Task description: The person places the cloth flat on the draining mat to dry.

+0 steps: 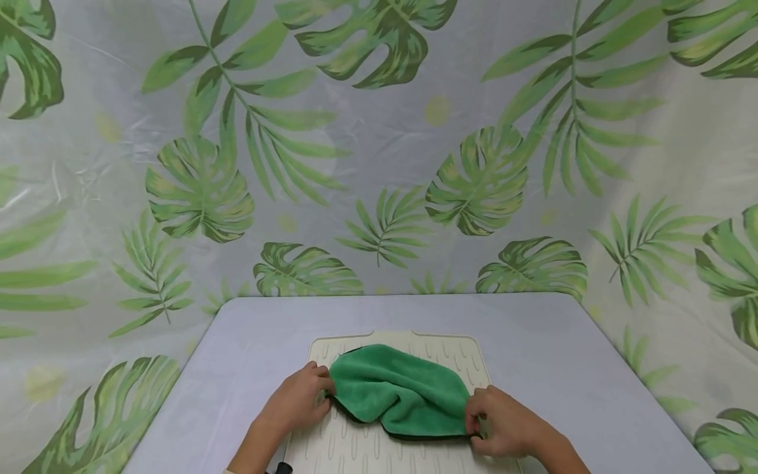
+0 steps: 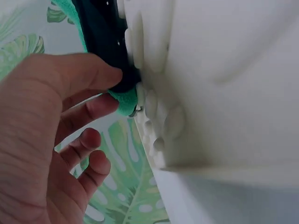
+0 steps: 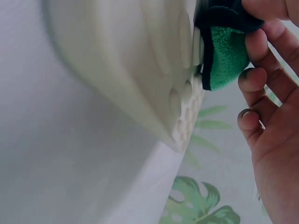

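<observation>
Pinching a crumpled, dark-edged fuzzy green cloth (image 1: 408, 388) with the left hand (image 1: 301, 396) at one end and the right hand (image 1: 502, 421) at the other — spread between both hands, over a ribbed cream mat (image 1: 340, 454) on a white table (image 1: 533, 345).

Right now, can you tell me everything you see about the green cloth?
The green cloth looks soft and fuzzy, with a dark edge and a dark underside. It lies rumpled over a cream ridged board, with a fold bunched near the middle of its near edge. The left hand pinches its left end, the right hand its near right corner.
</observation>
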`<state>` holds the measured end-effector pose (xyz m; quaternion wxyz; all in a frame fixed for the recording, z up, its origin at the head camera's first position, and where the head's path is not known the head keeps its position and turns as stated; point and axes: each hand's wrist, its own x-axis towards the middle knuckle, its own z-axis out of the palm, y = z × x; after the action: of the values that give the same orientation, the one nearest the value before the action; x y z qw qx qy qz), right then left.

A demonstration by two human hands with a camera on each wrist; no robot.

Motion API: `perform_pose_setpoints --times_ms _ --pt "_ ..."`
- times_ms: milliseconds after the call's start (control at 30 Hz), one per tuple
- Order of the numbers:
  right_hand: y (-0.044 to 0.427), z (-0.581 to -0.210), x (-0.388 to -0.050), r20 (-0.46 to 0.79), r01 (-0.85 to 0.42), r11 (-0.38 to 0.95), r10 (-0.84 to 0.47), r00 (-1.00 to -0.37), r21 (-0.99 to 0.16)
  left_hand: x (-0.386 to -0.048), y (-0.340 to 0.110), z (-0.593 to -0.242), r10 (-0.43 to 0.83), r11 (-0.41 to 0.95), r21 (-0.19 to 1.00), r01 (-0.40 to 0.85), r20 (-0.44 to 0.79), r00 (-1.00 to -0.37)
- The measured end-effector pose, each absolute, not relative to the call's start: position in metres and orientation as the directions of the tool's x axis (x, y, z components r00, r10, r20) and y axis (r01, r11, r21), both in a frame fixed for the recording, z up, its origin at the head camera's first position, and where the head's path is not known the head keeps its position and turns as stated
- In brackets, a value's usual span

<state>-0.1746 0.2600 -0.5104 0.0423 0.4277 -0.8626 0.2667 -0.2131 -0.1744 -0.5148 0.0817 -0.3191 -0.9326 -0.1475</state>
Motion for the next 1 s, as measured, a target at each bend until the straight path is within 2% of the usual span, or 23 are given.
perform_pose_setpoints --times_ms 367,700,1000 --pt "0.274 -0.519 -0.164 0.358 -0.777 0.519 -0.692 -0.627 -0.356 -0.190 -0.194 -0.506 0.643 0.692 0.236 0.683 0.228 -0.731" --pt "0.283 -0.520 -0.164 0.301 -0.743 0.520 -0.693 -0.655 -0.421 -0.178 -0.209 -0.510 0.690 0.598 0.308 0.740 0.271 -0.671" --pt "0.275 -0.505 -0.187 0.264 -0.616 0.610 -0.570 -0.778 -0.498 -0.198 -0.207 -0.505 0.550 0.660 0.419 0.623 0.294 -0.781"
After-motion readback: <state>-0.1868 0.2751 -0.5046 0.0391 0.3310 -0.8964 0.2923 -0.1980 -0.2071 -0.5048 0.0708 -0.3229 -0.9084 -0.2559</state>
